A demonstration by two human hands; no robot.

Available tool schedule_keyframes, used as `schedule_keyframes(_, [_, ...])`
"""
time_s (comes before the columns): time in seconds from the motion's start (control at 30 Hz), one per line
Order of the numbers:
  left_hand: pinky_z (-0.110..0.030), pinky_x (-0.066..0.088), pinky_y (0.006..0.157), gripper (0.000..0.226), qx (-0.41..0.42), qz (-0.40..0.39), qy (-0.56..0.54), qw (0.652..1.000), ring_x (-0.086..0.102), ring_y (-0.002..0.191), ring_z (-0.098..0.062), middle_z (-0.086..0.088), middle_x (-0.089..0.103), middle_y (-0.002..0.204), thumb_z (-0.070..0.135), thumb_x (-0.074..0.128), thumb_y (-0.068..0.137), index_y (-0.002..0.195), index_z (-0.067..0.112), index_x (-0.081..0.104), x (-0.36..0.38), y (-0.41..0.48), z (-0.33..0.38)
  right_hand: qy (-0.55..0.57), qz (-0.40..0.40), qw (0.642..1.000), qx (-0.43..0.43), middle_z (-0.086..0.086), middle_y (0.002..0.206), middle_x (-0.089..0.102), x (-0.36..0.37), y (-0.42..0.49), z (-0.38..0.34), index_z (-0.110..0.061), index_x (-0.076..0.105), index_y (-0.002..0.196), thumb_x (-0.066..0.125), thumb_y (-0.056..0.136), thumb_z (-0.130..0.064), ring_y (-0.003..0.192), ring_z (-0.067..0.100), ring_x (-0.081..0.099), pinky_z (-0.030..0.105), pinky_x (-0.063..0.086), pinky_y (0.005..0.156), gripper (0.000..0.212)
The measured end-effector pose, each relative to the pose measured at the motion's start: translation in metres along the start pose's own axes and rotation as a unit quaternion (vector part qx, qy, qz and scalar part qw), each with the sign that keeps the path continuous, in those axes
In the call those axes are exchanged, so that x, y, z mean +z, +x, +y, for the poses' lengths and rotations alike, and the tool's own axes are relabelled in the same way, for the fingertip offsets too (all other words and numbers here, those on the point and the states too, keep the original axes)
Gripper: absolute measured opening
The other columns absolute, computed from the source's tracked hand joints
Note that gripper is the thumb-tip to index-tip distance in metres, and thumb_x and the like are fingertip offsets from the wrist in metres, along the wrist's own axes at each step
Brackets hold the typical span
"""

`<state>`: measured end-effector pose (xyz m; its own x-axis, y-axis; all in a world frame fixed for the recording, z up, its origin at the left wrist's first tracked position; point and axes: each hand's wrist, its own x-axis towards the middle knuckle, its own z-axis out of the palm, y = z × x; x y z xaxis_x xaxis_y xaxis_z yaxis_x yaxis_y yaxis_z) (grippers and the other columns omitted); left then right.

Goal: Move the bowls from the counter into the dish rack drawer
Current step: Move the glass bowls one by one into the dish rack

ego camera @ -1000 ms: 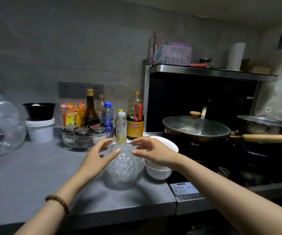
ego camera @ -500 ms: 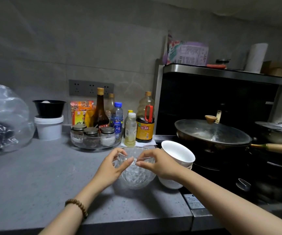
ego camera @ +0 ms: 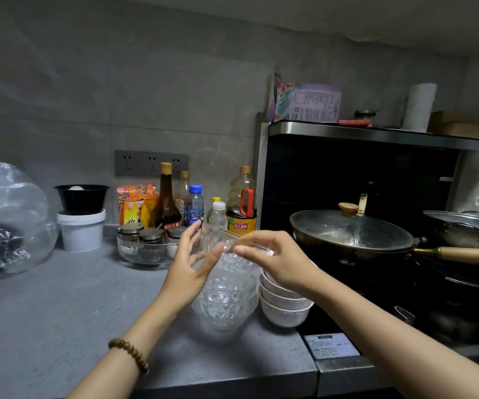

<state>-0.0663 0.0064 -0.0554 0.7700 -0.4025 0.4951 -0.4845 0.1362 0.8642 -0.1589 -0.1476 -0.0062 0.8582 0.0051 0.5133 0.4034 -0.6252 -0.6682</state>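
A stack of clear faceted glass bowls [ego camera: 226, 303] stands on the grey counter [ego camera: 60, 312]. The top glass bowl [ego camera: 226, 256] is raised and tilted above the stack. My right hand [ego camera: 278, 263] pinches its rim from the right. My left hand [ego camera: 188, 272] presses against its left side with fingers spread. A stack of white bowls [ego camera: 285, 311] sits just right of the glass stack, partly under my right wrist. No dish rack drawer is in view.
Behind the bowls are sauce and oil bottles [ego camera: 241, 208] and a glass tray of spice jars [ego camera: 149, 249]. A lidded wok [ego camera: 350, 234] with a wooden handle sits on the stove at right. A white tub [ego camera: 81, 228] and a plastic bag [ego camera: 5, 217] stand at left.
Both hands reached the glass bowls, took the top bowl by its rim, and have lifted and tilted it off the stack. The camera moved closer.
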Motion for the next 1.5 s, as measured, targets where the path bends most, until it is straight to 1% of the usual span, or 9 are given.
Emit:
schedule_keyframes(0.17, [-0.032, 0.059, 0.08, 0.117, -0.064, -0.071, -0.102, 0.99, 0.055, 0.118, -0.021, -0.004, 0.024, 0.155, 0.08, 0.065, 0.046, 0.145, 0.036, 0.02, 0.042, -0.013, 0.031, 0.137, 0.041, 0.99, 0.005, 0.006, 0.096, 0.074, -0.038, -0.03, -0.025, -0.002, 0.07, 0.1, 0.06, 0.088, -0.016, 0.092, 0.01, 0.068, 0.017, 0.05, 0.082, 0.021])
schedule_keyframes(0.27, [-0.03, 0.059, 0.074, 0.094, -0.06, -0.09, -0.144, 0.984, 0.055, 0.114, -0.022, -0.003, 0.036, 0.147, 0.068, 0.063, 0.061, 0.14, 0.028, 0.032, 0.075, -0.025, 0.051, 0.152, 0.056, 0.987, 0.022, 0.006, 0.094, 0.074, -0.065, -0.057, -0.03, 0.001, 0.069, 0.101, 0.057, 0.089, -0.014, 0.086, 0.01, 0.068, 0.015, 0.05, 0.077, 0.023])
schedule_keyframes(0.47, [-0.028, 0.058, 0.08, 0.075, -0.092, -0.173, -0.153, 0.969, 0.067, 0.097, -0.014, 0.007, 0.06, 0.115, 0.06, 0.055, 0.065, 0.13, 0.026, 0.041, 0.151, -0.051, 0.059, 0.138, 0.054, 0.983, 0.106, 0.011, 0.094, 0.075, -0.127, -0.127, -0.025, -0.006, 0.069, 0.101, 0.06, 0.082, -0.019, 0.084, 0.015, 0.071, 0.021, 0.055, 0.077, 0.024])
schedule_keyframes(0.63, [-0.036, 0.058, 0.083, 0.075, -0.158, -0.245, -0.157, 0.944, 0.071, 0.091, -0.023, -0.004, 0.066, 0.111, 0.062, 0.057, 0.06, 0.121, 0.021, 0.048, 0.224, -0.078, 0.042, 0.138, 0.038, 0.967, 0.209, 0.011, 0.1, 0.074, -0.169, -0.19, -0.002, -0.015, 0.069, 0.103, 0.061, 0.078, -0.022, 0.081, 0.013, 0.071, 0.023, 0.055, 0.075, 0.027])
schedule_keyframes(0.8, [-0.033, 0.058, 0.083, 0.078, -0.214, -0.332, -0.133, 0.909, 0.072, 0.085, -0.016, -0.001, 0.068, 0.112, 0.068, 0.056, 0.059, 0.123, 0.023, 0.046, 0.283, -0.109, 0.007, 0.113, 0.03, 0.945, 0.306, 0.008, 0.104, 0.073, -0.191, -0.247, 0.038, -0.014, 0.068, 0.106, 0.061, 0.079, -0.025, 0.09, 0.018, 0.07, 0.029, 0.054, 0.083, 0.03])
schedule_keyframes(1.0, [-0.034, 0.058, 0.081, 0.093, -0.289, -0.407, -0.095, 0.861, 0.073, 0.087, -0.021, -0.005, 0.071, 0.107, 0.084, 0.056, 0.047, 0.118, 0.025, 0.05, 0.336, -0.136, -0.056, 0.126, 0.034, 0.902, 0.412, 0.008, 0.109, 0.072, -0.193, -0.296, 0.102, -0.009, 0.066, 0.112, 0.06, 0.086, -0.022, 0.095, 0.019, 0.069, 0.03, 0.053, 0.087, 0.029])
schedule_keyframes(1.27, [-0.031, 0.058, 0.083, 0.082, -0.366, -0.434, -0.069, 0.82, 0.071, 0.092, -0.017, -0.001, 0.065, 0.118, 0.075, 0.048, 0.066, 0.13, 0.024, 0.044, 0.369, -0.16, -0.136, 0.205, 0.076, 0.827, 0.518, 0.005, 0.105, 0.073, -0.177, -0.332, 0.187, -0.009, 0.066, 0.114, 0.061, 0.088, -0.018, 0.079, 0.007, 0.069, 0.014, 0.055, 0.068, 0.028])
schedule_keyframes(1.37, [-0.033, 0.054, 0.09, 0.066, -0.351, -0.421, -0.024, 0.836, 0.066, 0.098, -0.014, 0.002, 0.058, 0.127, 0.059, 0.049, 0.083, 0.136, 0.022, 0.039, 0.372, -0.167, -0.16, 0.216, 0.109, 0.794, 0.558, 0.002, 0.094, 0.074, -0.169, -0.341, 0.219, -0.007, 0.065, 0.114, 0.058, 0.09, -0.013, 0.064, 0.003, 0.068, 0.012, 0.054, 0.057, 0.026])
schedule_keyframes(1.5, [-0.023, 0.038, 0.097, 0.068, -0.264, -0.47, 0.094, 0.837, 0.047, 0.116, -0.007, 0.008, 0.045, 0.137, 0.057, 0.054, 0.082, 0.138, 0.024, 0.034, 0.366, -0.178, -0.19, 0.213, 0.13, 0.748, 0.615, 0.004, 0.083, 0.071, -0.157, -0.351, 0.26, -0.004, 0.066, 0.108, 0.059, 0.089, -0.01, 0.049, 0.005, 0.06, 0.015, 0.051, 0.047, 0.021])
